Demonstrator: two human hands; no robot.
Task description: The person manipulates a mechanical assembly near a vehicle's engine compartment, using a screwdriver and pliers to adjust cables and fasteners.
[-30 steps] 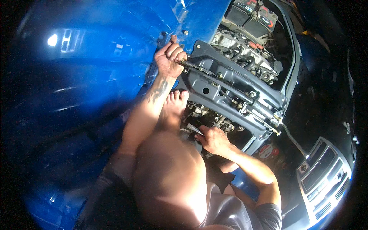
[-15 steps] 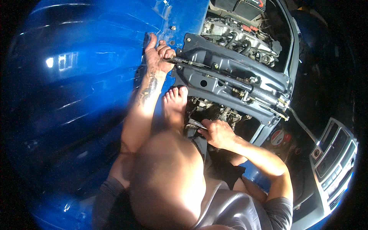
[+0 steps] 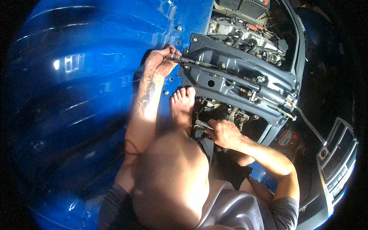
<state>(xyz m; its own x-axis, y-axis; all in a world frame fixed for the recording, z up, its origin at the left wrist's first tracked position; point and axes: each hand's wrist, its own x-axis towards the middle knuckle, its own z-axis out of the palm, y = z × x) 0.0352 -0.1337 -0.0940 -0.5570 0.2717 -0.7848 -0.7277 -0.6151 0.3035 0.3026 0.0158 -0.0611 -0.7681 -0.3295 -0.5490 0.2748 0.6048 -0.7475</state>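
Note:
My left hand [image 3: 161, 62] is closed around the end of a slim metal rod [image 3: 175, 57] with a shiny round tip. That rod lines up with a long dark bar assembly [image 3: 245, 81] lying across a grey metal crossmember [image 3: 199, 46]. Lower down, my right hand [image 3: 225, 134] grips a shiny flat-sided metal tool [image 3: 203, 124]; my fingers hide part of it, so its kind cannot be told. Its visible end sits over dark engine parts beside my bare foot [image 3: 183, 100].
A ribbed blue body panel [image 3: 76, 99] fills the left side. Beyond the crossmember lies the engine [image 3: 245, 36], with a battery [image 3: 253, 8] behind it. At right are a thin prop rod [image 3: 312, 127] and the grey front grille [image 3: 335, 161].
My left thumb, raised before, has come down with the fingers around the rod's end. The view has shifted slightly. My right hand keeps its grip on the metal tool.

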